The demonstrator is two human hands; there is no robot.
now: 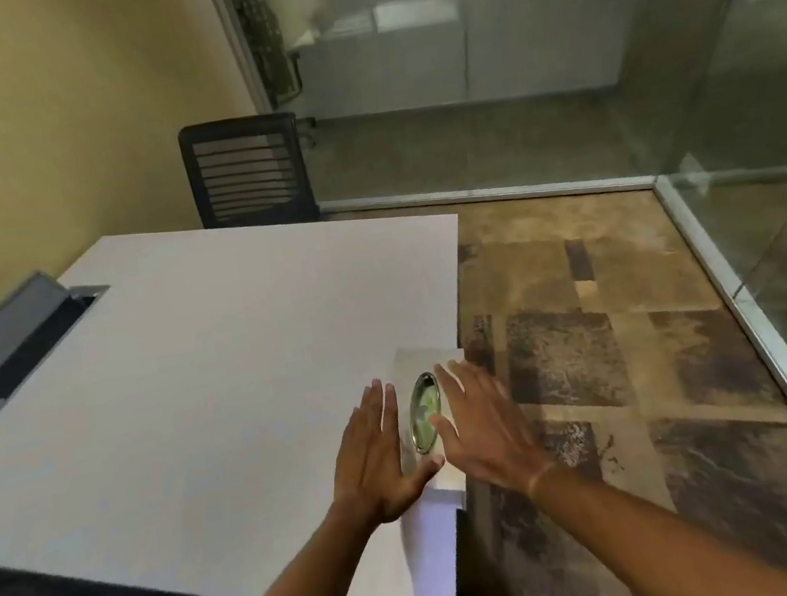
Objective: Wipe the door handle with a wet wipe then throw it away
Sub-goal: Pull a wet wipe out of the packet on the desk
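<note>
Your left hand [376, 460] and right hand [479, 426] hover flat and spread, holding nothing, flanking the wet-wipe pack [425, 414] at the table [188, 381] corner. Likely positioned to steady it and lift its oval lid. No door handle in view.

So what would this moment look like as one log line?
stage: reaching for pack | left hand: open, left of wet wipe pack | right hand: open, right of pack | pack: on table | door handle: unseen

Pale grey table top [188, 381] with a dark grey flap [1, 339] of the cable box. Whitish wipe pack [430, 446], green oval lid [425, 414]. Black mesh chair back [247, 171]. Mustard-yellow wall [44, 121]. Carpet [594, 343] in tan and dark brown mottled rectangles. Silver frame [778, 365] of the glass partition.
</note>
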